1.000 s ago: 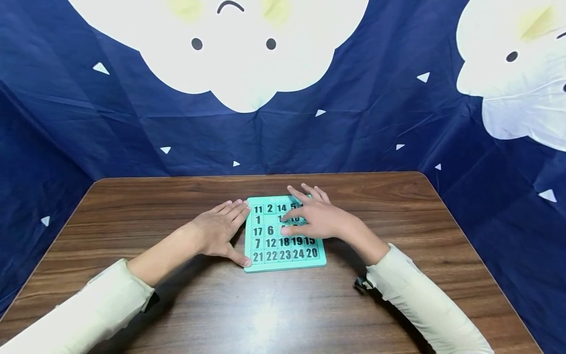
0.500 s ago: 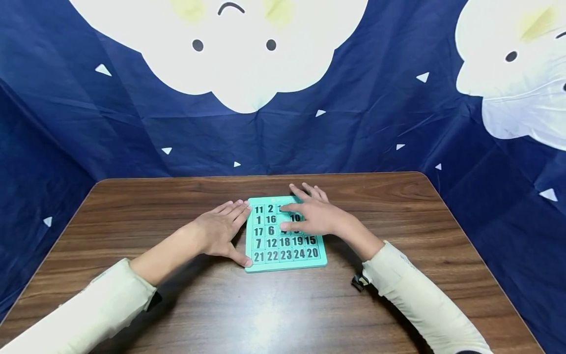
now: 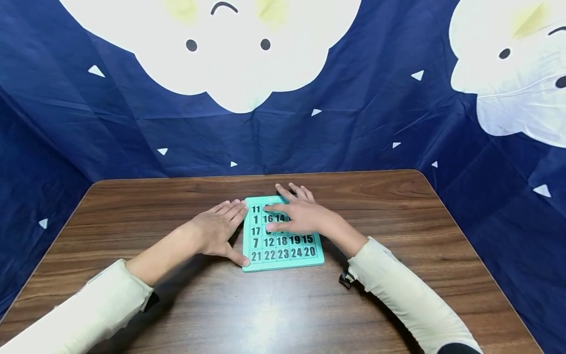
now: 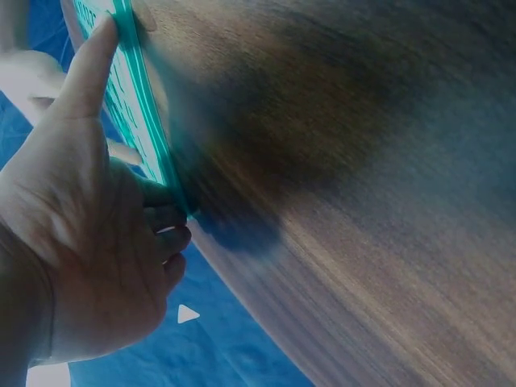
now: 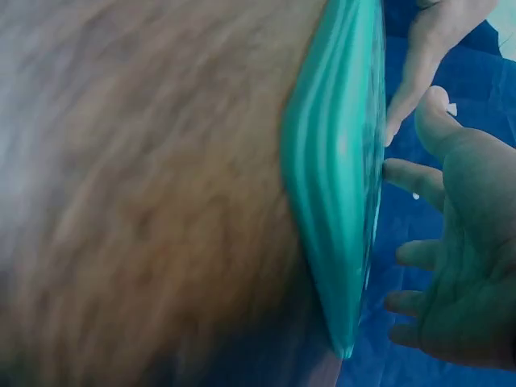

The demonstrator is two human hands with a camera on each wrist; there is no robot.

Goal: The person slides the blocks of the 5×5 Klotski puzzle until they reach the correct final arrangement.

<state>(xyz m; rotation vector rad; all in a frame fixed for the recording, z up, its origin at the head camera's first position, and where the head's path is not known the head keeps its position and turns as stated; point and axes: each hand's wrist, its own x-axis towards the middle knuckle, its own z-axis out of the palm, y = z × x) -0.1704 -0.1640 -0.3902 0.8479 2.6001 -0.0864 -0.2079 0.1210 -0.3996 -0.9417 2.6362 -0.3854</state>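
A turquoise number slide puzzle [image 3: 283, 267] lies flat on the wooden table, its tiles printed with black numbers. Along its left side rests my left hand [image 3: 215, 232], fingers extended at the far corner and thumb on the near corner. My right hand [image 3: 304, 216] reaches over the upper rows from the right with fingers spread. Its index fingertip is at the second tile of the top row, hiding that number; the thumb covers part of the 6 below. Several upper right tiles are hidden under this hand. The right wrist view shows the puzzle's ridged edge [image 5: 326, 161] beside the index fingertip.
The brown wood-grain table [image 3: 283, 314] extends around the puzzle on all sides. Behind it hangs a dark blue cloth [image 3: 265, 142] with white clouds and small triangles. Both forearms wear pale sleeves, and a black strap [image 3: 346, 280] shows under the right cuff.
Tile 16 has slid left beside the 1, then tile 14 has come down from the top row into the second. My right hand has shifted left over the board; the left stays put.
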